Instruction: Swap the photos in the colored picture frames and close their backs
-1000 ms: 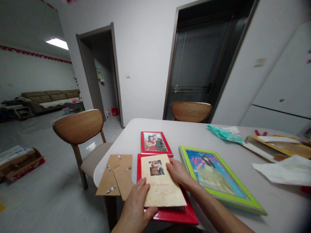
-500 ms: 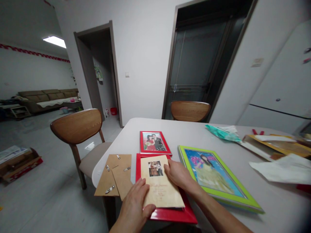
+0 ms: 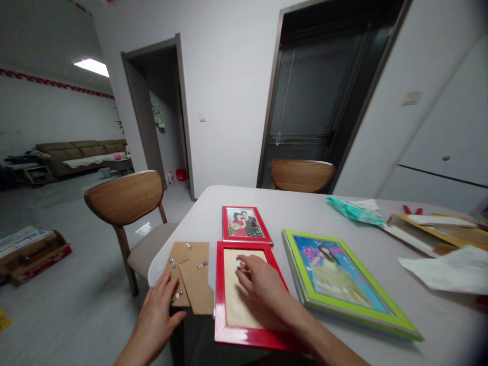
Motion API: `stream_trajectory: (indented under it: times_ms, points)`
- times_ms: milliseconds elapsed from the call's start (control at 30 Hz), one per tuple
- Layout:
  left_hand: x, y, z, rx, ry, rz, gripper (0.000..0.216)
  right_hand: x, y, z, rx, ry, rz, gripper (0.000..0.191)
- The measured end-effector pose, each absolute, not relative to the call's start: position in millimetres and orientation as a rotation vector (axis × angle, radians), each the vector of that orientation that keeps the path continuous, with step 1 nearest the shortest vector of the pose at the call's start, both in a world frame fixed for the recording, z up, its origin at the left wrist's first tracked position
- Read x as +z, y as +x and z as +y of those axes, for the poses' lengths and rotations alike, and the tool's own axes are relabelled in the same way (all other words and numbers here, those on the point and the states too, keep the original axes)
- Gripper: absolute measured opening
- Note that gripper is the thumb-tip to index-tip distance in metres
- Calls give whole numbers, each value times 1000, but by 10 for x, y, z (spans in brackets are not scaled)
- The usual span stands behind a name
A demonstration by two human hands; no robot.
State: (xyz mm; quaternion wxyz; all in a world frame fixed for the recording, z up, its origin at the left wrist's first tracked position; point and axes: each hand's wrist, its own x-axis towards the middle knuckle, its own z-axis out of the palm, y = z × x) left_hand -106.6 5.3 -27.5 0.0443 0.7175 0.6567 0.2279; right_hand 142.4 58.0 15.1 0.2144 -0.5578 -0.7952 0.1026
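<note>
A red picture frame (image 3: pixel 233 333) lies at the near edge of the table, with a cream printed card (image 3: pixel 232 300) inside its border. Over that card is my right hand (image 3: pixel 263 290), fingers bent and fingertips at its small photo, which they partly cover. My left hand (image 3: pixel 158 310) rests at the lower left edge of a brown backing board (image 3: pixel 196 284) with metal clips. Its fingers are stretched out and the thumb is apart. Behind the near frame is a smaller red frame (image 3: pixel 247 224) with a couple's photo. A lime green frame (image 3: pixel 351 277) lies to the right.
On the table's right side are teal and white wrapping (image 3: pixel 354 211), a yellow padded envelope (image 3: pixel 442 231) and a white paper sheet (image 3: pixel 446 269). Wooden chairs stand at the left (image 3: pixel 125 198) and far side (image 3: pixel 303 175). An open carton (image 3: pixel 34 254) sits on the floor.
The cream card, earlier held between both hands over the red frame, now lies within its border. My left hand has moved left to the backing board; my right hand has moved over the card.
</note>
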Motion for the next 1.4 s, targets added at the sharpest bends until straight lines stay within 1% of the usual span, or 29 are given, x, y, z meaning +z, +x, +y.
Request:
stream_trajectory:
  times_ms: [100,200,233,267,367,467,567,667,800,900,1033,1233,1300,1400]
  points:
    - [-401,-1221,98,703,2227,2095,49,166,1024,414,279,-1338,-2348,37]
    - [-476,-1275,112,774,2275,2105,41,100,686,325,263,-1275,-2446,55]
    - [-481,-1288,114,801,2279,2102,39,69,608,317,263,-1278,-2452,59]
    - [-474,-1299,114,828,2276,2094,38,43,550,318,268,-1285,-2439,58]
    - [-388,-1317,102,925,2237,2073,34,27,496,334,369,-1257,-2331,47]
    - [-229,-1245,53,1035,2200,2018,36,114,622,301,486,-1186,-2184,44]
    - [-86,-1026,-20,1117,2238,1881,40,193,930,201,455,-1147,-2112,42]
    - [-41,-685,-68,1129,2307,1693,42,155,1360,78,411,-1218,-2101,40]
    - [-114,-235,-62,1034,2364,1481,46,-24,1872,-51,320,-1399,-2070,38]
    - [-184,-49,-38,940,2354,1437,47,-129,2050,-99,249,-1479,-2078,37]
    - [-215,-34,-11,857,2342,1460,41,-185,2029,-90,209,-1487,-2130,37]
    - [-119,-118,-25,707,2343,1509,31,-221,1876,-17,179,-1471,-2173,35]
    - [-87,-128,-45,650,2343,1517,33,-217,1853,-1,164,-1467,-2183,32]
    - [-66,-141,-73,585,2356,1504,43,-187,1851,21,148,-1438,-2219,29]
